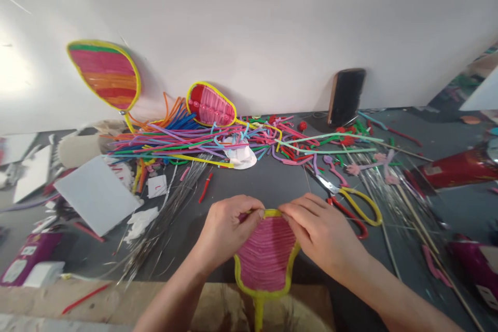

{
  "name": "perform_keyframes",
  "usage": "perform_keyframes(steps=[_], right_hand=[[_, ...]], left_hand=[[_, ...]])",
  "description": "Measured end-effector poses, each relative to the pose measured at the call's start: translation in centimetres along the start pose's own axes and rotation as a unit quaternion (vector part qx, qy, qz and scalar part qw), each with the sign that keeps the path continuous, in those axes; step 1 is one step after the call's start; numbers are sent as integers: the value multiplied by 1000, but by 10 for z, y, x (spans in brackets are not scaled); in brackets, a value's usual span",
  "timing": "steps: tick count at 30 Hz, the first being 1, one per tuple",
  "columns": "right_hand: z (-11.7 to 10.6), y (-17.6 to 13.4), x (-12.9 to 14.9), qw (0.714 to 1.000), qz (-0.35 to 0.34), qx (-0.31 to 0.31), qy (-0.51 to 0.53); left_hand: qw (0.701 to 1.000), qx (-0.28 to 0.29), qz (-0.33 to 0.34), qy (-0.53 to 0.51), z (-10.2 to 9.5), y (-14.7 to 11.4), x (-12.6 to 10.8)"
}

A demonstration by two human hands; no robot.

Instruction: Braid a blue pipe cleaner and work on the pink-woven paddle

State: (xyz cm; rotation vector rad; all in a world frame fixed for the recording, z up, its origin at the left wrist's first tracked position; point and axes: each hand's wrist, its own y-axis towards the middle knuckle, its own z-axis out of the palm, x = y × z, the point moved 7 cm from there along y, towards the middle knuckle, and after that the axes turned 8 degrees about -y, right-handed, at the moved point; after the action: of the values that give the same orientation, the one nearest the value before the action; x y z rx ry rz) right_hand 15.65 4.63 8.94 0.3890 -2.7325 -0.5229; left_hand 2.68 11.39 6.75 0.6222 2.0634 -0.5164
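Observation:
Low in the middle is a pink petal-shaped piece (268,254) with a fuzzy yellow border and a yellow stem pointing down toward me. My left hand (229,225) pinches its top rim on the left, thumb and forefinger together. On the right part of the same rim, my right hand (317,228) pinches with its fingertips. A short stretch of yellow border shows between the two hands. The upper corners of the piece are hidden behind my fingers. Scissors (356,205) with yellow and red handles lie just beyond my right hand.
Colourful pipe cleaners (187,137) are heaped across the back. Two finished-looking petals, a striped one (105,75) and a pink one (210,105), lean at the wall near a phone (346,96). Thin wires (159,238), a white card (97,194) and a red cylinder (459,170) flank the work.

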Motion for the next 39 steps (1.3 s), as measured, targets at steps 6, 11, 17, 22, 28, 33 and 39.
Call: perform_keyframes(steps=[6,11,17,22,28,33,39], right_hand=[[3,-1,-5,1000,8,13,14],[9,-2,-8,999,15,24,24],[11,-1,-10,998,22,48,34],[8,1,-12,997,35,59,40],[12,8,-10,991,38,87,94],[15,11,-9,993,40,72,89],[16,11,-8,995,34,63,73]], left_hand=[[1000,7,-4,-8,3,4,3],[1000,5,-7,-8,4,5,6],[1000,5,-5,-3,4,4,6],[1000,5,3,-6,4,3,3],[1000,14,20,-4,7,3,-4],[999,24,17,-19,7,3,-1],[999,31,11,-16,6,3,2]])
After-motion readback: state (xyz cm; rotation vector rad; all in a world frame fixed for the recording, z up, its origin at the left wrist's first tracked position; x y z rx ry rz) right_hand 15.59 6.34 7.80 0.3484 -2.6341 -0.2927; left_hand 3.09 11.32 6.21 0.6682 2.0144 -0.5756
